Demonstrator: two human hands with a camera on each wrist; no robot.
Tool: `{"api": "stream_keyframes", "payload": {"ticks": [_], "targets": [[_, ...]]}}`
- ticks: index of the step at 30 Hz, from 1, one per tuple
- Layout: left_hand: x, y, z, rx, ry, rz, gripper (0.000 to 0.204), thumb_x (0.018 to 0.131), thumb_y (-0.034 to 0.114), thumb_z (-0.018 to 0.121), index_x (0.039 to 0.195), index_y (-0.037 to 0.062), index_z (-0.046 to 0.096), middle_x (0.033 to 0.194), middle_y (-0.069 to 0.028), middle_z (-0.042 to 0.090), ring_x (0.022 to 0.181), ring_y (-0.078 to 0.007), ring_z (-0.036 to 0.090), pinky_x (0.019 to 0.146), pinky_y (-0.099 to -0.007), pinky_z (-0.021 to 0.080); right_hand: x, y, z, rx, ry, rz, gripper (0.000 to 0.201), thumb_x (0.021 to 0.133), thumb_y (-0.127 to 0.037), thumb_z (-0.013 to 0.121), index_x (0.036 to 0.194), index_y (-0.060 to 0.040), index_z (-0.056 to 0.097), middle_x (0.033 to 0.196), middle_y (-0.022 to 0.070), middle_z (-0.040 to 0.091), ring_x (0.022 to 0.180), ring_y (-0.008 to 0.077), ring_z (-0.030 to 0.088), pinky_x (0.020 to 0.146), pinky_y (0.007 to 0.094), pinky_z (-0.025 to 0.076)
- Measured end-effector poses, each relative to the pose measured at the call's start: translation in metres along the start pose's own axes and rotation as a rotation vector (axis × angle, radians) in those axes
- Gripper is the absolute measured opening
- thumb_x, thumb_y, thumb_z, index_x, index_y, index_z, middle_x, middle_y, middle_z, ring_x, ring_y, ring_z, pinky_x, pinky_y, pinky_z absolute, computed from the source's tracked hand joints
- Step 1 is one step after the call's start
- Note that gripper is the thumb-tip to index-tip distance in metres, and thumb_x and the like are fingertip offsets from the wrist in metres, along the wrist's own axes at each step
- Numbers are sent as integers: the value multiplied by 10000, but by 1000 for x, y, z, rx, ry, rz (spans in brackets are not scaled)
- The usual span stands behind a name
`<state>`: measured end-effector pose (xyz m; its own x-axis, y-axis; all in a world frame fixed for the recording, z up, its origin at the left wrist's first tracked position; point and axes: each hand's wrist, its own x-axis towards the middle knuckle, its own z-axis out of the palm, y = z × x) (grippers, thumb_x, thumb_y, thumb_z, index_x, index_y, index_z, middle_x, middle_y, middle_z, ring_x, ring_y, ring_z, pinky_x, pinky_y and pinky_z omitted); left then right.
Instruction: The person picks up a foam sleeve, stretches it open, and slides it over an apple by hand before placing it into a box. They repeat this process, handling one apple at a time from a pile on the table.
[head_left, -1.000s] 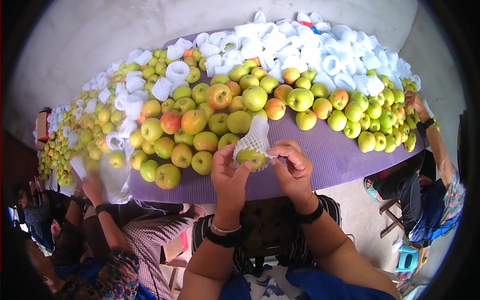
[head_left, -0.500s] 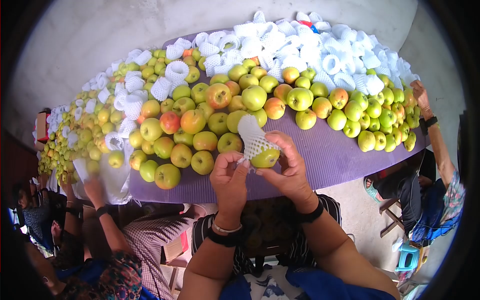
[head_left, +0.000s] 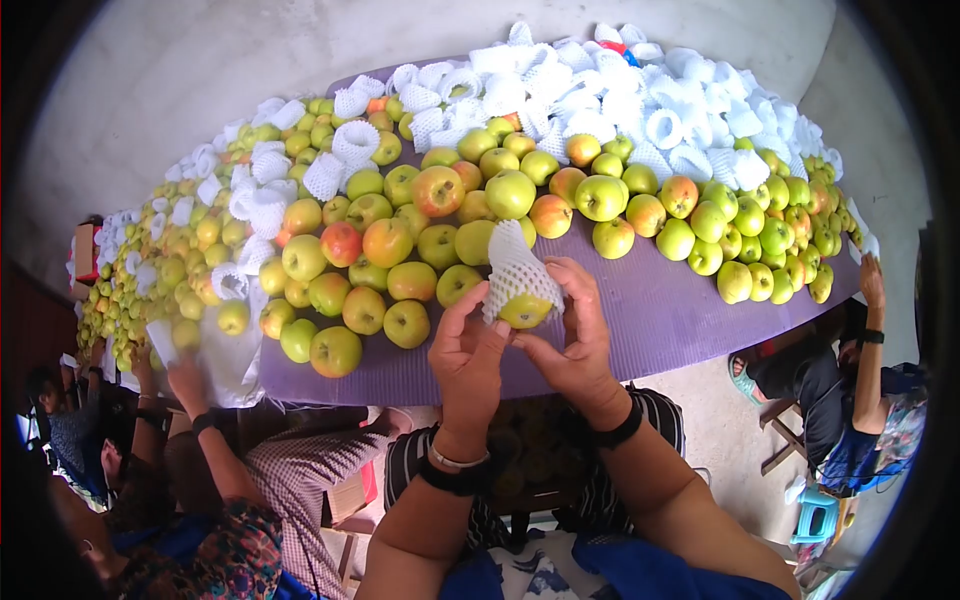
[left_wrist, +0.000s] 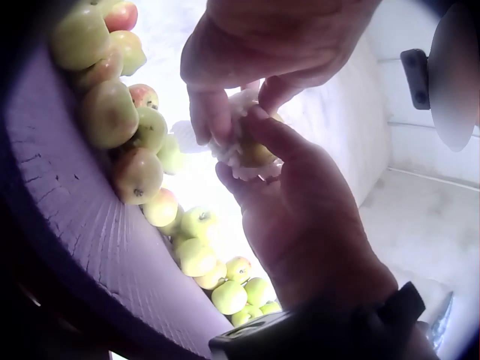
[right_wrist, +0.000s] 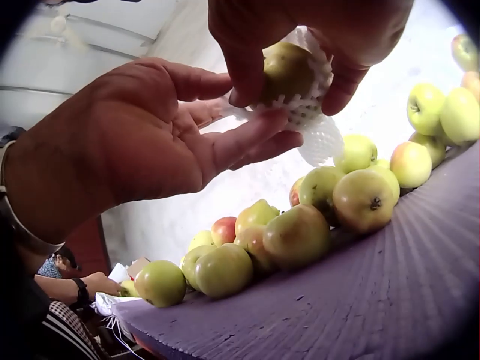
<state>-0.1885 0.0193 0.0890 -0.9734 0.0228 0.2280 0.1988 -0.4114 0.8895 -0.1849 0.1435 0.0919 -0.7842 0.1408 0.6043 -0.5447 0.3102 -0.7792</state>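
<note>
Holding round yellow-green apple (head_left: 525, 312) btwn both hands, part-covered by white foam net sleeve (head_left: 512, 262)

Gripping apple w/ R hand (head_left: 582, 350), fingers curled along its right side, thumb at near side. Pinching net sleeve w/ L hand (head_left: 466, 375) at left of apple, thumb & fingertips close tog. Have apple raised above near edge of ribbed purple mat (head_left: 690, 315), w/ near face bare & small dark end showing. Have net sleeve over the rest, loose narrower end pointing away from body. Wearing black wristbands (head_left: 618, 428) on both wrists, plus thin silver bracelet (head_left: 455, 461) on left one.

Left of grip & just beyond, see heap of round green-and-red apples (head_left: 386, 244). Farther right of grip, across mat, see second group of similar apples (head_left: 705, 222). Well beyond grip, see piled white foam nets (head_left: 600, 90), nr pale grey wall (head_left: 250, 60). Below grip, see more apples (head_left: 535, 440) in shadow; too dark to tell what's under them. Far left of grip, see another person's hand (head_left: 187, 380) nr crumpled white sheet (head_left: 232, 350). Far right, see third person's raised hand (head_left: 872, 283) nr mat edge, & lower down, teal plastic stool (head_left: 818, 518).
</note>
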Motion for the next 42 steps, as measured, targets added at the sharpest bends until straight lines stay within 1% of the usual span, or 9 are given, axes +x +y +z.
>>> {"api": "stream_keyframes", "payload": {"ticks": [4, 13, 17, 19, 23, 29, 32, 36, 42], "targets": [[3, 7, -2, -138, 80, -129, 412, 844, -18, 527, 1242, -40, 424, 1201, -144, 499, 1055, -193, 528, 799, -305, 499, -4, 2, -5, -33, -79, -45, 618, 636, -12, 719, 1200, -43, 469, 1227, 197, 424, 1138, 339, 441, 947, 382, 376], [6, 4, -3, -303, -19, -59, 521, 784, -45, 578, 1265, -76, 382, 1228, -161, 488, 1074, -235, 525, 940, -329, 405, -11, -16, 12, -389, -96, -270, 573, 623, 30, 663, 1171, 2, 496, 1190, 219, 442, 1063, 383, 459, 874, 403, 418], [8, 6, -9, -152, 45, -83, 472, 802, 17, 589, 1236, -55, 418, 1181, -140, 529, 1039, -218, 553, 862, -336, 472, -7, -14, 5, -192, -151, -249, 502, 656, 17, 649, 1139, 3, 512, 1167, 199, 469, 1037, 354, 481, 851, 382, 432], [7, 9, -8, -227, 70, -199, 466, 795, 21, 599, 1222, -53, 430, 1135, -132, 557, 1009, -215, 571, 845, -328, 481, -4, -11, -2, -29, 81, -34, 443, 703, -9, 633, 1127, 3, 504, 1150, 171, 488, 1013, 294, 500, 832, 358, 434], [5, 11, -5, -204, -5, -219, 448, 800, 16, 590, 1216, -50, 436, 1119, -130, 565, 987, -216, 583, 832, -330, 489, 6, 13, -16, -18, 268, 86, 388, 741, -60, 654, 1088, -11, 488, 1059, 108, 525, 933, 178, 520, 767, 282, 434], [5, 8, -3, -262, 14, -253, 492, 793, -30, 583, 1246, -74, 396, 1143, -166, 551, 1033, -215, 556, 879, -314, 454, 3, 22, -19, 378, 263, 420, 169, 773, -13, 648, 890, -39, 529, 855, 2, 571, 798, 74, 518, 725, 234, 430], [6, 7, -2, -251, 5, -209, 513, 794, -30, 582, 1262, -67, 378, 1154, -157, 542, 1043, -210, 546, 883, -316, 449, 4, 21, -21, 456, 258, 444, 123, 777, 33, 628, 830, -37, 541, 802, -20, 569, 770, 63, 520, 713, 219, 433], [6, 8, -2, -271, -18, -215, 528, 791, -27, 587, 1274, -44, 375, 1162, -149, 537, 1049, -204, 538, 885, -316, 445, 7, 10, -25, 422, 238, 287, 96, 784, 18, 630, 833, -26, 560, 820, -13, 590, 774, 64, 530, 725, 223, 439], [6, 3, -7, -239, -67, -179, 520, 786, -28, 579, 1272, -17, 395, 1176, -137, 524, 1064, -213, 530, 886, -333, 456, 8, 10, -31, 690, 8, 556, 185, 802, -13, 626, 984, 3, 595, 922, 31, 629, 857, 86, 554, 802, 250, 445]]}}
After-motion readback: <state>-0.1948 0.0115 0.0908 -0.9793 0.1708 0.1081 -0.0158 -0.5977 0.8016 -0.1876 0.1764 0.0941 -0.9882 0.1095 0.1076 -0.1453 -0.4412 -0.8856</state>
